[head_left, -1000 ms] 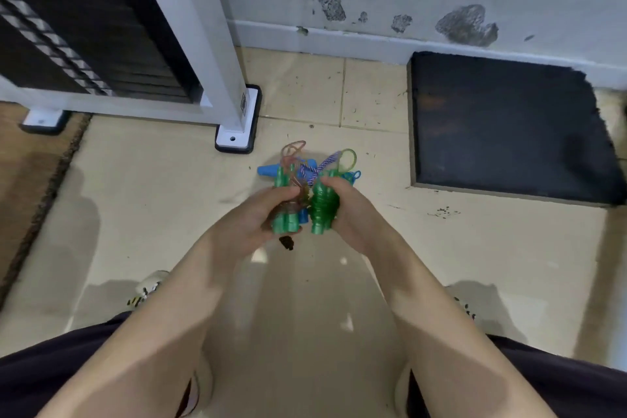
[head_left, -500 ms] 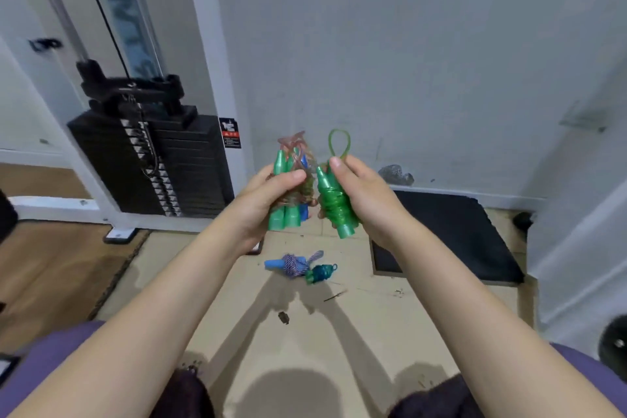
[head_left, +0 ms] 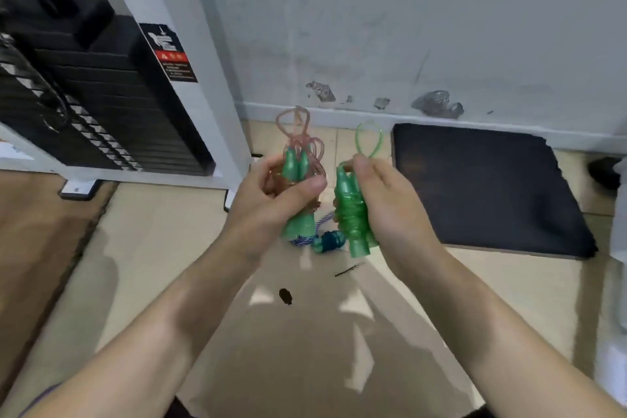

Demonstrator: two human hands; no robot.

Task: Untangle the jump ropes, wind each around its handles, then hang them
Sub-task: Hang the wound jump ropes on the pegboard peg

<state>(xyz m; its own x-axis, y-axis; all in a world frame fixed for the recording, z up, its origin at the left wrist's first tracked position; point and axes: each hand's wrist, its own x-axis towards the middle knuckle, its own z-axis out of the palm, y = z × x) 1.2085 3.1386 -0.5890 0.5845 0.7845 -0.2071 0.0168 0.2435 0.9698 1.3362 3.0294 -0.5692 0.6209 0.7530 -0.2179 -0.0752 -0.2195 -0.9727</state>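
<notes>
My left hand grips a pair of green handles wound with a pink jump rope; pink loops stick up above my fingers. My right hand grips a second bundle, a green jump rope wound round its green handles, with one green loop standing above my thumb. Both bundles are held upright, side by side and slightly apart, above the floor. A third rope, blue-and-white cord with teal handles, lies on the floor tiles below my hands, partly hidden by them.
A weight-stack machine with a white frame post stands at the left. A black mat lies on the floor at the right against the wall. A small dark speck and a thin stick lie on the tiles.
The view has tilted down and closer since half a second ago. Both hands still hold their bundles, now a little further apart; one second ago they were low over the floor rope.
</notes>
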